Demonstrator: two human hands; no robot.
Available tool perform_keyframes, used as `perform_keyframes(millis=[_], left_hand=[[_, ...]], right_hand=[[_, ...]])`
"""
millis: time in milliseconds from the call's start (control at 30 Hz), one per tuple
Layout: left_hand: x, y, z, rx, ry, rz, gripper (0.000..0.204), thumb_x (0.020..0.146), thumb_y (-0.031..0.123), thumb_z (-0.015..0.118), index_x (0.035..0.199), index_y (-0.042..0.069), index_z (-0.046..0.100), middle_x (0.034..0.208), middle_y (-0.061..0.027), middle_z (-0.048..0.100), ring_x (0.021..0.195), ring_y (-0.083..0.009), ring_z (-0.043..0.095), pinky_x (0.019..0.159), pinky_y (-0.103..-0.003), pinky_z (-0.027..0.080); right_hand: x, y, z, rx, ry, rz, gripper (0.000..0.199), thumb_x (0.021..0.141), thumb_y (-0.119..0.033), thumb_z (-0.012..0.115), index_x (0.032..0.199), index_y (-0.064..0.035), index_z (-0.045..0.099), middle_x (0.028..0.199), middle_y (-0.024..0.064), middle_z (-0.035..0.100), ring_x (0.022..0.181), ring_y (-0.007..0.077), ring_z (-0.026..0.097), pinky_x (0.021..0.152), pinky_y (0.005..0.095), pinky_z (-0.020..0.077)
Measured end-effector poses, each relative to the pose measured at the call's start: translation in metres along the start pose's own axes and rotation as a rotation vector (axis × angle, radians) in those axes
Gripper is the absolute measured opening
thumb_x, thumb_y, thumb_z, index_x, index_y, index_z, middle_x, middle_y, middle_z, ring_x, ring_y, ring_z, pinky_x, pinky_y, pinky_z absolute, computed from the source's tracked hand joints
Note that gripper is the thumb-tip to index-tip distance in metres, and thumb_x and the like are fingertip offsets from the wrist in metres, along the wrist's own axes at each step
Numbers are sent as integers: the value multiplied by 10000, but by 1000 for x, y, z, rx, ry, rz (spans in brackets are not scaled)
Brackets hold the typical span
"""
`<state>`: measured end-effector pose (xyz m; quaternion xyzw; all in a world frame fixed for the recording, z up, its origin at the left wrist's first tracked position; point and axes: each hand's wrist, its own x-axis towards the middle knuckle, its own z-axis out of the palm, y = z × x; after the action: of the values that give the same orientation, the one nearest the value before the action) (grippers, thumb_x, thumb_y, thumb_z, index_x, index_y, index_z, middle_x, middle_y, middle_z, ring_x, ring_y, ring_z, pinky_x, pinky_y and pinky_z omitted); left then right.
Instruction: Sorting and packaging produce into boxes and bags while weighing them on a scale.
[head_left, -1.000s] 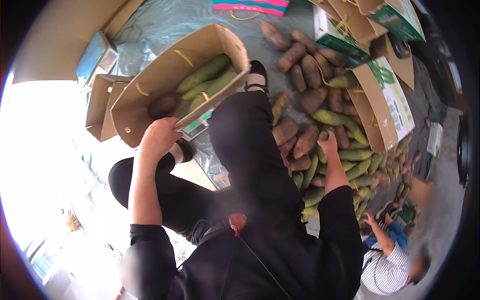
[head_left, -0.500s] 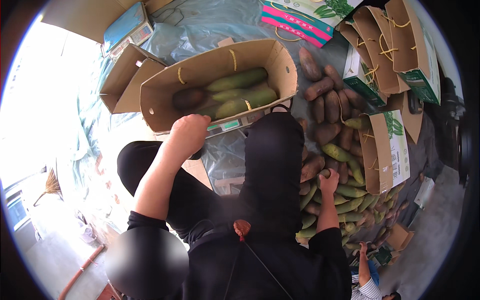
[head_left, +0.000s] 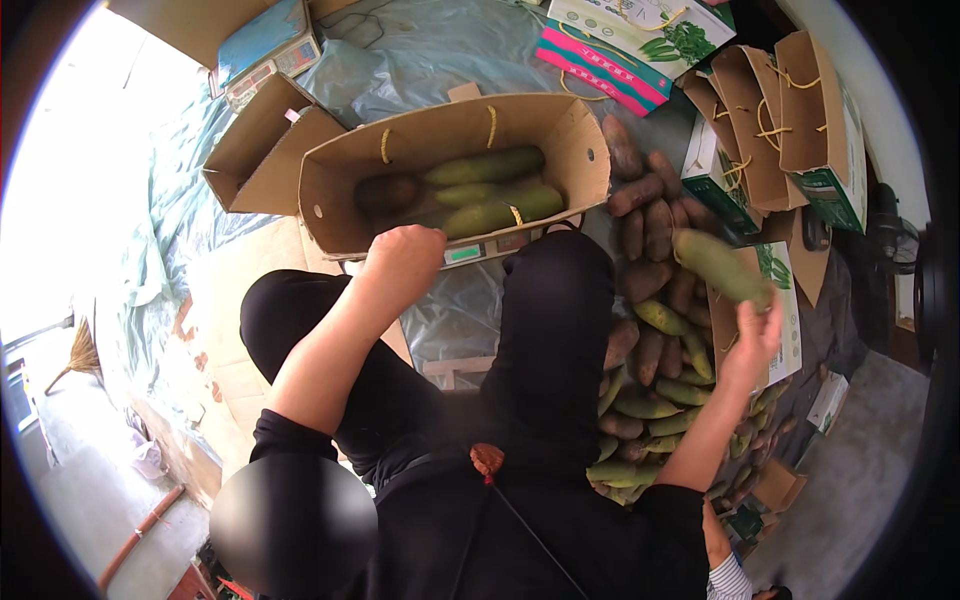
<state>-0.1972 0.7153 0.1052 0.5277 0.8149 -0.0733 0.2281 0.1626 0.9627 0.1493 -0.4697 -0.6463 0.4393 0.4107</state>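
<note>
A long green radish (head_left: 715,262), slightly blurred, is gripped at its lower end by my right hand (head_left: 757,335), raised over the pile on the right. My left hand (head_left: 408,255) is closed on the near rim of a brown cardboard gift box (head_left: 350,143) with yellow rope handles. Inside that box lie several green radishes (head_left: 500,210) and a dark reddish one (head_left: 387,192). Beneath the box a scale with a lit green display (head_left: 465,253) shows partly. The pile beside my right leg holds reddish-brown roots (head_left: 657,228) and more green radishes (head_left: 645,404).
A cardboard box (head_left: 783,318) with printed radishes stands beside the pile. More open boxes (head_left: 757,125) stand at the far right, near a black fan (head_left: 890,225). A smaller carton (head_left: 265,140) and blue-topped device (head_left: 262,45) sit far left. Another person's striped sleeve (head_left: 730,578) shows lower right.
My right hand has lifted a green radish from the pile, moving right and upward. My left hand stays at the box rim. The whole view has shifted slightly.
</note>
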Motion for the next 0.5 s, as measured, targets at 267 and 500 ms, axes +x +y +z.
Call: perform_keyframes(millis=[267,500], left_hand=[[-3,-1,-1,1,12,-14,124,761,35,536,845,53,625,777,-150,650,772,-323,653,674,-407,536],[2,-3,2,-31,33,29,141,763,44,537,870,45,630,787,-174,645,797,-343,641,696,-431,522]], right_hand=[[44,-108,108,520,-482,-238,450,876,-84,561,1280,62,430,1239,153,521,1150,242,510,979,413,397],[41,-64,203,480,-719,290,403,841,-148,649,1201,-13,528,1128,77,583,1014,178,556,856,325,465]])
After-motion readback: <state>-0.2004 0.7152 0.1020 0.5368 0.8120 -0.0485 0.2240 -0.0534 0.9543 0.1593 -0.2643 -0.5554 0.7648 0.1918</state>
